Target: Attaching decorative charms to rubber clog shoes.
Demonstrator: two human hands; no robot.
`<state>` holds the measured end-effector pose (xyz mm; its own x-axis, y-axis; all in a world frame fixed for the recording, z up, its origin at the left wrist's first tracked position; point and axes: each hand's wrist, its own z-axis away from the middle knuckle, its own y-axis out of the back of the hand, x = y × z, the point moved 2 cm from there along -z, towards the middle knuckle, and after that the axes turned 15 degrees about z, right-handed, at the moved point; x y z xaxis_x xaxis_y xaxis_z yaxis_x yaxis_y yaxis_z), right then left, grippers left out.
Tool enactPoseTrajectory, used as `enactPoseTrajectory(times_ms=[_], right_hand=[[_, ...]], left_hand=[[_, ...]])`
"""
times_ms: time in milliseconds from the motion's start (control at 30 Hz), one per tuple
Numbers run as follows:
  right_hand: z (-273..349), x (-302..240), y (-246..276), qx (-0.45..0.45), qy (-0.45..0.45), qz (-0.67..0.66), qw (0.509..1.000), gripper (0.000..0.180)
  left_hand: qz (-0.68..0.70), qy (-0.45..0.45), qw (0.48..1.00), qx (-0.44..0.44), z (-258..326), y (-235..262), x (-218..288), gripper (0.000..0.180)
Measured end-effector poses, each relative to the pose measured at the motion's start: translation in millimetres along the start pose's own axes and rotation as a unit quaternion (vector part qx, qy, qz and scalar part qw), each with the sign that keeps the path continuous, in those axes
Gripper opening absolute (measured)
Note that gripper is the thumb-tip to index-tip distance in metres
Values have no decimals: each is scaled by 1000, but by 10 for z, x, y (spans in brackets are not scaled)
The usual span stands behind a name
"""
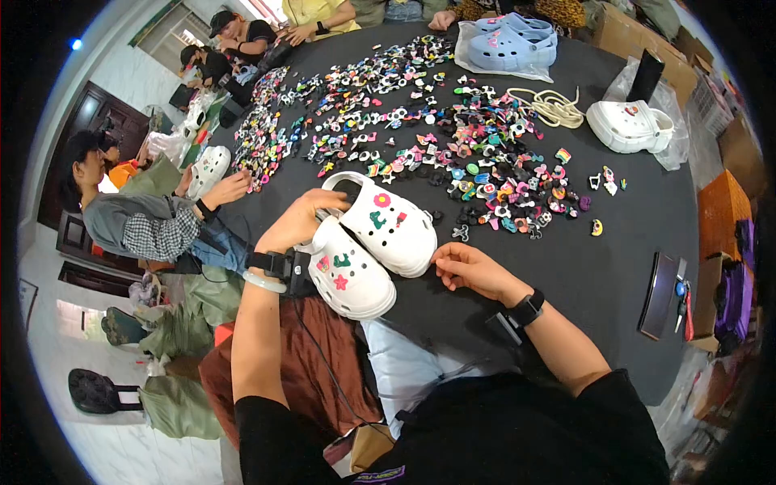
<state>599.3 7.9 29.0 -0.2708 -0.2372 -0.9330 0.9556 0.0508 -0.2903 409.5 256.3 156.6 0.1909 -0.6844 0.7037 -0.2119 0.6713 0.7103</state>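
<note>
My left hand [293,222] is closed around the heel ends of a pair of white clogs, held side by side over the table's near edge. The upper clog [392,230] carries a pink flower, a green charm and a small red one. On the lower clog [352,275] sit a pink star, a green charm and another pink charm. Close by the upper clog's toe is my right hand [471,271], its thumb and fingertips drawn together. Whatever they may hold is too small to make out.
Many loose shoe charms [485,182] are strewn over the black table [598,299]. Blue clogs [513,44], cream cord [554,107], a white clog [630,125] and a phone [661,295] lie around. At the left a person [153,214] handles another white clog [210,171].
</note>
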Motion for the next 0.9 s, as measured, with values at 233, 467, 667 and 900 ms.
enactPoseTrajectory(times_ms=[233, 467, 667, 900], right_hand=[[4, -14, 46, 18, -2, -33, 999, 23], [-11, -39, 1, 25, -6, -37, 999, 26], [7, -30, 38, 40, -5, -12, 999, 26], [-19, -274, -189, 157, 67, 29, 985, 34]], left_hand=[[-104, 21, 989, 103, 169, -8, 212, 50], [1, 120, 948, 294, 736, -115, 204, 32], [104, 67, 883, 452, 1259, -549, 192, 26], [134, 166, 823, 527, 1454, -1318, 314, 46]])
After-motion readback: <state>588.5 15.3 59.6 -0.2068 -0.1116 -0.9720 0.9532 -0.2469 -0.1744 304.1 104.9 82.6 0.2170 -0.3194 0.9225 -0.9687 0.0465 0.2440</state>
